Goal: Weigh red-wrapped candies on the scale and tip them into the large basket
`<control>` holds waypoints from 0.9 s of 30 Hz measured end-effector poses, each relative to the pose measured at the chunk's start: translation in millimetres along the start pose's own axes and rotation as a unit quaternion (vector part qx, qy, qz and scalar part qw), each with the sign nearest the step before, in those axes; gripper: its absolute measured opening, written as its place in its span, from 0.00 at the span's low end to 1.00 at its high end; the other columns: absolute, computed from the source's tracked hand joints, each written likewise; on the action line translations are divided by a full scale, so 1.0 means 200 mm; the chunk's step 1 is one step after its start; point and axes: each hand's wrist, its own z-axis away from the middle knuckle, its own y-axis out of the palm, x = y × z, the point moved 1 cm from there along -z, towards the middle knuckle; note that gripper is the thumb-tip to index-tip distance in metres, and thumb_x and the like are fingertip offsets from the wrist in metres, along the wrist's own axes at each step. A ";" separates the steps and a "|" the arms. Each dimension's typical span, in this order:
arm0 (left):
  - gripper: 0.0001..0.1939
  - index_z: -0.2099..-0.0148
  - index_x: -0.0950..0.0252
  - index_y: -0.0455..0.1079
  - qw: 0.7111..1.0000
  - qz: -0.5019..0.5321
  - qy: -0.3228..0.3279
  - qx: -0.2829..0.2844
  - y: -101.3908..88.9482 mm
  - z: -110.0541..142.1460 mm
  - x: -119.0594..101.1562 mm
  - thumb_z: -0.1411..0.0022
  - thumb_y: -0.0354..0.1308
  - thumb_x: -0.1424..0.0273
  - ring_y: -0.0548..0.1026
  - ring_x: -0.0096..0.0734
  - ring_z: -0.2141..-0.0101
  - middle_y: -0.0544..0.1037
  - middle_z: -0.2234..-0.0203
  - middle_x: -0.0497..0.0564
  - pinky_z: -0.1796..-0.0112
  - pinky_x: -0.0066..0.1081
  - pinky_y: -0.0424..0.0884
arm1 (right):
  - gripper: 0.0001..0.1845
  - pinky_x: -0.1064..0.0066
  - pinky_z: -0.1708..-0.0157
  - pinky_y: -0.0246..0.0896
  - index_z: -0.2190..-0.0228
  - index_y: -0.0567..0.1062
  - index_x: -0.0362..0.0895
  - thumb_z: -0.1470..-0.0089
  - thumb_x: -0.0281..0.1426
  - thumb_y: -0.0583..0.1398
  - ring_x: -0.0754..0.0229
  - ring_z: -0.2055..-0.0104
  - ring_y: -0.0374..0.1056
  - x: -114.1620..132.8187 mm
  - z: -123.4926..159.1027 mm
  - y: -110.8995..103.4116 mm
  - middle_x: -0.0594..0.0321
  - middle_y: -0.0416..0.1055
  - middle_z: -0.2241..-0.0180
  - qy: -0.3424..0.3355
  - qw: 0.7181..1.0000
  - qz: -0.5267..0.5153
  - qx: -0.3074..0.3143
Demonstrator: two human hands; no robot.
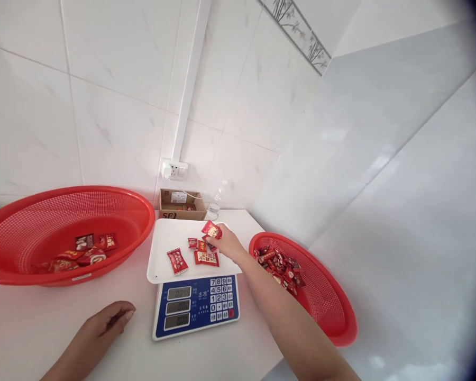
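Note:
My right hand (226,244) reaches over the white tray (162,254) of a blue electronic scale (196,307) and pinches a red candy packet (211,229) above the tray. Several red packets (177,261) lie on the tray beside it. My left hand (107,320) rests on the white table to the left of the scale, fingers loosely curled, holding nothing.
A large red mesh basket (31,222) with several packets sits at the left. A smaller red basket (333,312) full of packets sits at the right table edge. A cardboard box (181,205), a clear bottle (217,202) and a wall socket (174,169) stand at the back.

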 end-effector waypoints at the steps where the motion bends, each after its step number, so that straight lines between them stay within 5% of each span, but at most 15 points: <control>1: 0.19 0.62 0.57 0.71 1.000 0.001 -0.002 0.001 0.00 0.00 0.00 0.43 0.49 0.50 0.74 0.33 0.70 0.77 0.71 0.46 0.64 0.28 0.72 | 0.19 0.65 0.62 0.65 0.60 0.67 0.46 0.54 0.37 0.62 0.58 0.62 0.69 -0.02 0.00 -0.01 0.63 0.72 0.62 -0.002 1.000 0.012 0.001; 5: 0.18 0.62 0.57 0.70 1.000 0.009 -0.011 0.003 0.01 0.01 -0.01 0.43 0.49 0.50 0.73 0.32 0.68 0.76 0.69 0.46 0.63 0.27 0.70 | 0.22 0.65 0.59 0.64 0.55 0.67 0.46 0.52 0.40 0.61 0.58 0.60 0.69 -0.06 0.01 0.00 0.62 0.73 0.59 -0.022 0.999 0.011 0.032; 10: 0.20 0.62 0.57 0.69 1.000 0.008 -0.018 0.020 0.00 0.02 -0.02 0.43 0.47 0.49 0.72 0.33 0.68 0.75 0.69 0.46 0.63 0.28 0.69 | 0.28 0.58 0.44 0.51 0.45 0.64 0.45 0.47 0.37 0.58 0.52 0.41 0.55 -0.02 0.05 0.05 0.52 0.62 0.44 -0.096 0.980 0.171 -0.030; 16: 0.20 0.63 0.57 0.68 1.000 0.006 -0.016 0.015 0.00 0.03 -0.03 0.43 0.46 0.49 0.71 0.34 0.69 0.73 0.71 0.47 0.64 0.29 0.68 | 0.37 0.41 0.40 0.26 0.40 0.58 0.54 0.47 0.55 0.52 0.44 0.32 0.29 0.13 0.16 0.17 0.56 0.44 0.34 -0.129 0.958 0.236 0.095; 21: 0.19 0.63 0.57 0.67 1.000 0.008 -0.015 0.011 0.00 0.02 -0.04 0.43 0.47 0.49 0.70 0.34 0.69 0.72 0.74 0.47 0.64 0.29 0.68 | 0.32 0.38 0.41 0.18 0.44 0.64 0.57 0.46 0.56 0.50 0.45 0.32 0.25 0.22 0.21 0.29 0.59 0.43 0.34 -0.220 0.925 0.267 0.160; 27: 0.19 0.65 0.58 0.68 1.000 0.004 0.001 0.003 0.00 0.03 -0.05 0.42 0.46 0.50 0.69 0.33 0.71 0.71 0.74 0.47 0.67 0.28 0.67 | 0.25 0.40 0.40 0.22 0.48 0.70 0.54 0.44 0.49 0.53 0.46 0.32 0.31 0.14 0.15 0.24 0.57 0.48 0.35 -0.157 0.947 0.252 0.122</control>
